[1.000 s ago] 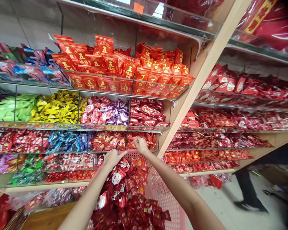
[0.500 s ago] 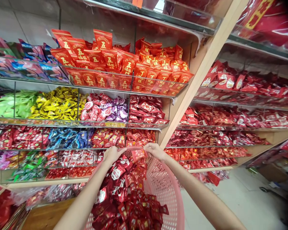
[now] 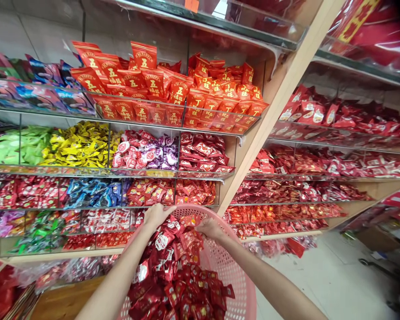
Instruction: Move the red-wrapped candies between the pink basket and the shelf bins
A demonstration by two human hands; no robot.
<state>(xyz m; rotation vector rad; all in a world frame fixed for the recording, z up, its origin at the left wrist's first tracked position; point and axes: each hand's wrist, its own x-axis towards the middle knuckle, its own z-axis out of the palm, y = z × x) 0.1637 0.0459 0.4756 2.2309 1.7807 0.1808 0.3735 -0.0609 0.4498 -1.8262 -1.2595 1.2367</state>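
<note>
Left hand (image 3: 156, 216) grips the rim of a pink plastic basket (image 3: 235, 278) with curled fingers; right hand (image 3: 210, 229), fingers half-closed, sits just above heaped red candy packets (image 3: 173, 275), any hold unclear.

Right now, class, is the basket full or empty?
Full: red foil packets heap up inside the basket, covering its floor and reaching its rim.

basket (image 3: 234, 280): pink mesh | packets (image 3: 173, 275): shiny red, gold print
</note>
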